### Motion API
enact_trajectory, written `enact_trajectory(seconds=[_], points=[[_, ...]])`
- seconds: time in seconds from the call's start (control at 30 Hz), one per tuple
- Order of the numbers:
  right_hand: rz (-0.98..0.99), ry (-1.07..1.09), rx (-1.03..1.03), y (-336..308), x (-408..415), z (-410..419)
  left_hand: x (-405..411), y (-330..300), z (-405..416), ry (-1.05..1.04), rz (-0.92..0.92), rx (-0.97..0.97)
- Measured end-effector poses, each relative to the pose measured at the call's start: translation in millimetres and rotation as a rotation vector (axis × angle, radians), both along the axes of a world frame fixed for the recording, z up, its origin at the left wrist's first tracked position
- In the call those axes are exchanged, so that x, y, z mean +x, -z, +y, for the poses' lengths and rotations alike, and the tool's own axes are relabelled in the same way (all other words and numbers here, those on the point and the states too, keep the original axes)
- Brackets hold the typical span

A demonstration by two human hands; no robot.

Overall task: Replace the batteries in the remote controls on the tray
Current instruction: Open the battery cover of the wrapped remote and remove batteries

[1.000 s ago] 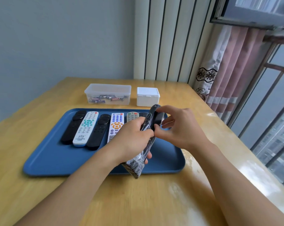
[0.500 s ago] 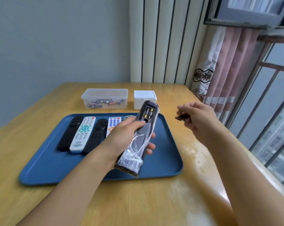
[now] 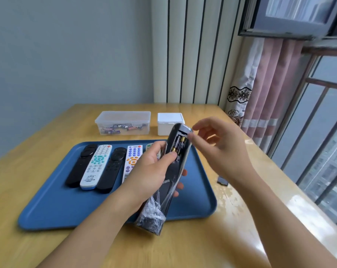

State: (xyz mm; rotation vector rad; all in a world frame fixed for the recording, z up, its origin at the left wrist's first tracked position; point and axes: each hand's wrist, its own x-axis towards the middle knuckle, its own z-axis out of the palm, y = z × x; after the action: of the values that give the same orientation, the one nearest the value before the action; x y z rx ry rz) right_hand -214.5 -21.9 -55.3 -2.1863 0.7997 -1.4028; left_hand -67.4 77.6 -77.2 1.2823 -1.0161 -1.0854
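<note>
My left hand (image 3: 148, 176) grips a black remote (image 3: 171, 171) wrapped in clear film, its back facing me above the blue tray (image 3: 53, 207). The battery bay is uncovered and two black-and-gold batteries (image 3: 178, 145) sit in it. My right hand (image 3: 219, 146) hovers at the remote's top end with relaxed fingers, a fingertip near the bay's rim, holding nothing. The small dark battery cover (image 3: 222, 180) lies on the table right of the tray. Several other remotes (image 3: 98, 167) lie side by side on the tray.
At the back of the wooden table (image 3: 183, 246) stand a clear lidded box of batteries (image 3: 123, 122) and a small white box (image 3: 169, 123). A curtain (image 3: 264, 89) and a barred window (image 3: 322, 132) are on the right, close to the table's right edge.
My right hand pulled the battery cover off, carried it right, left it on the table and came back to the remote's top. The left hand tilted the remote, showing the batteries.
</note>
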Motion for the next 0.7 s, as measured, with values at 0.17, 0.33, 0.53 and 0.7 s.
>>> enact_trajectory(seconds=[0.17, 0.33, 0.53, 0.7], points=[[0.046, 0.047, -0.019, 15.5, 16.2, 8.4, -5.2, 3.3, -2.0, -0.025, -0.041, -0.038], [0.049, 0.104, -0.014, 20.7, 18.7, 3.4, -9.5, 11.0, -3.9, -0.098, -0.127, -0.101], [0.049, 0.097, 0.018, 24.9, 22.1, 1.5, -9.3, 15.8, -4.7, -0.152, -0.206, -0.142], [0.084, 0.105, 0.052, 33.4, 27.6, 0.6, -6.2, 19.3, -5.2, -0.144, -0.238, -0.134]])
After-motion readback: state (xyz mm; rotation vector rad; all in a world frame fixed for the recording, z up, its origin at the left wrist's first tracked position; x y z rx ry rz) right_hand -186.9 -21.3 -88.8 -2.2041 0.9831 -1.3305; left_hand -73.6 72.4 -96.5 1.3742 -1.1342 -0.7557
